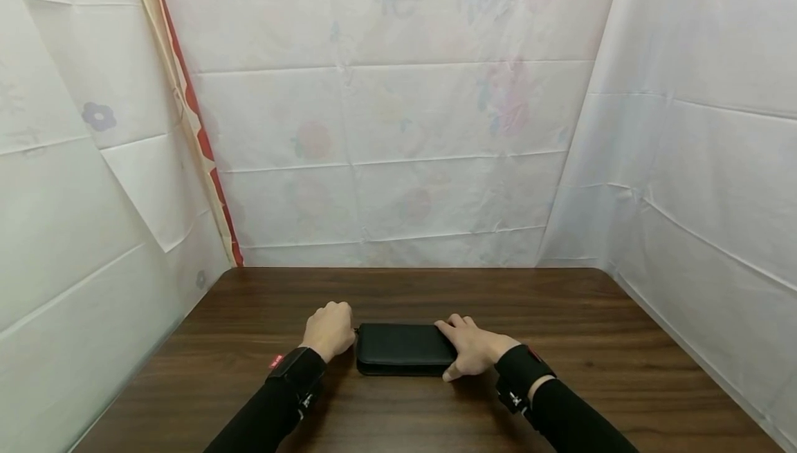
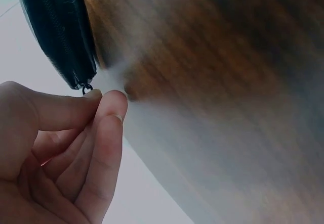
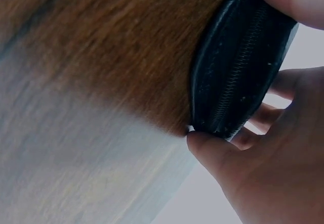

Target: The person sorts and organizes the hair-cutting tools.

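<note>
A black zip-around wallet lies flat on the wooden table, its long side facing me. At its left end my left hand pinches the zipper pull between thumb and fingers; most of the pull is hidden by the fingertips. My right hand grips the wallet's right end, with the thumb at the near corner and the fingers over the far side. The closed zipper teeth run along the wallet's edge in the right wrist view.
The dark brown table stretches out around the wallet to rounded back corners. White printed sheets hang behind it and at both sides. A black strap with a small device sits on each wrist.
</note>
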A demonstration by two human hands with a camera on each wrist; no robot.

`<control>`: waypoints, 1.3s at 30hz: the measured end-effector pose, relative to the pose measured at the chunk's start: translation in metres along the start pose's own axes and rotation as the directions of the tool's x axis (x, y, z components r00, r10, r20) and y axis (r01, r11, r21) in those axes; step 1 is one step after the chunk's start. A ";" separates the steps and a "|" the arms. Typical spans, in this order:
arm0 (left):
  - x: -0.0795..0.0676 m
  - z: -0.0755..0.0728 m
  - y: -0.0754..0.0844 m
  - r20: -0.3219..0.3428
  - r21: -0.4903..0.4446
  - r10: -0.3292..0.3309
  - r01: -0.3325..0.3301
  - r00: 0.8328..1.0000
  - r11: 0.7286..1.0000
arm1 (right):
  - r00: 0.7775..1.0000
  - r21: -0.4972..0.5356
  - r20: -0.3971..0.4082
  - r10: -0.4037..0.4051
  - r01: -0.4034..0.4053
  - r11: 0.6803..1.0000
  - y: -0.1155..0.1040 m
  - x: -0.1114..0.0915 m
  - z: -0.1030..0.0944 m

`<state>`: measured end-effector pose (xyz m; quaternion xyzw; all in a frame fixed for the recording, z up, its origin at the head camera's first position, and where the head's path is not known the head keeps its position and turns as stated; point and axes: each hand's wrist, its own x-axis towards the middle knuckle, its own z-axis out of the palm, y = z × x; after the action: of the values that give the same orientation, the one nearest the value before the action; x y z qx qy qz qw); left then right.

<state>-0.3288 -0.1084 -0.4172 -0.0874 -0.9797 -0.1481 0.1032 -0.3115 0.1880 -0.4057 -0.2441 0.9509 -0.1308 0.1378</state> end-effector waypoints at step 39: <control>-0.025 -0.005 0.010 0.103 -0.132 0.063 -0.049 0.993 0.990 | 0.999 0.047 0.037 -0.006 0.004 0.999 0.008 -0.003 0.003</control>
<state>-0.3014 -0.1040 -0.4151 -0.1291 -0.9693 -0.2035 0.0488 -0.3114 0.1959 -0.4106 -0.2458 0.9442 -0.1486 0.1609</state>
